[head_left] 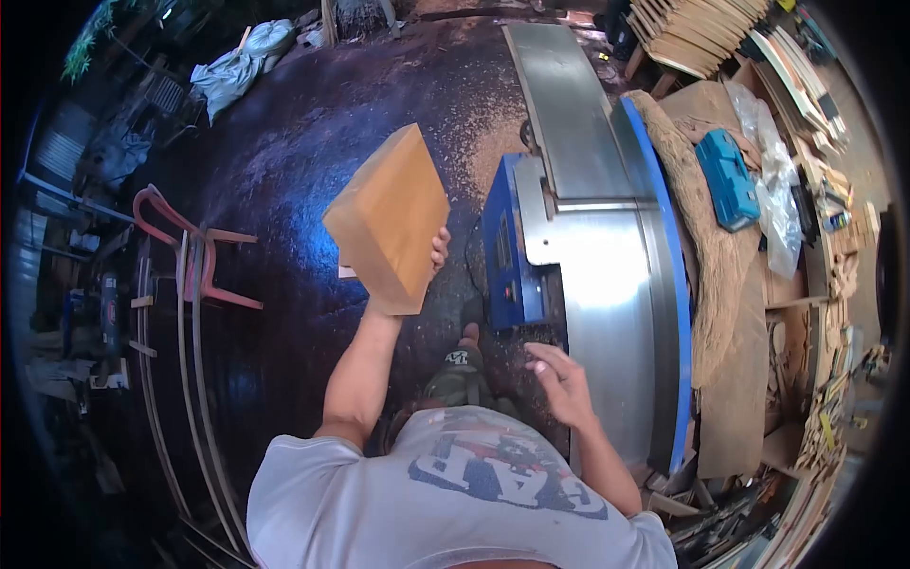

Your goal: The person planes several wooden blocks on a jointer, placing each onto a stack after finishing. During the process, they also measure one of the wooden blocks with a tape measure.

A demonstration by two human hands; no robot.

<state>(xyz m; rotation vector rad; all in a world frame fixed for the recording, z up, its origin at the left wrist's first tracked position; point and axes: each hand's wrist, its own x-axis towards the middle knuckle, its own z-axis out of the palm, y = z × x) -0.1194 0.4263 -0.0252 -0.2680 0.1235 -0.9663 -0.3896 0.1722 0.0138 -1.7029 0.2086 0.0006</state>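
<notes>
Grey T-shirt (455,503) with a printed logo fills the lower centre of the frame, nearest the camera. From it the left arm rises to the left hand (427,270), which is closed around a thick wooden block (389,218) just left of the frame's centre; fingertips show at the block's right edge, and the rest of the hand is hidden behind the wood. The block is tilted, one corner pointing up, and is held clear above the dark, sawdust-strewn floor (284,171). The right hand (559,379) is at lower centre-right, open with fingers spread, holding nothing, and lies just beside the near edge of the metal machine table (607,275). The block is up and to the left of this hand, well apart from it. A blue machine body (502,256) stands between the block and the steel table. A red plastic chair (190,256) stands at the left of the frame. A blue tool case (730,180) rests on a cluttered bench at upper right, with stacked boards (692,33) beyond it at the top edge.
</notes>
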